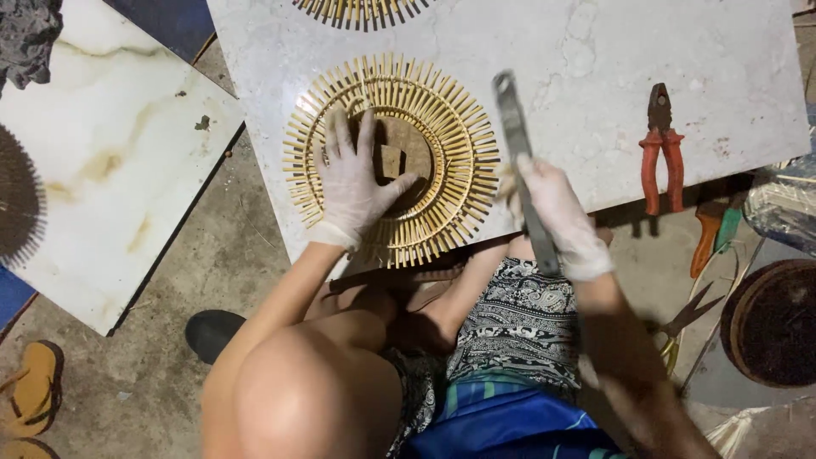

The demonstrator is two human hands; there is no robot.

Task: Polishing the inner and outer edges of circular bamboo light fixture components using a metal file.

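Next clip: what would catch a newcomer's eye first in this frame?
The round sunburst of pale bamboo sticks on the near edge of the marble slab stands out first, with the gloved left hand pressed flat on it. Just right of it, the gloved right hand grips a long grey metal bar raised over the slab. Red-handled pliers lie farther right.

Orange-handled pliers (pixel 661 146) on marble slab (pixel 595 51), scissors (pixel 684 319), yellow sandal (pixel 32 387), black shoe (pixel 211 333)
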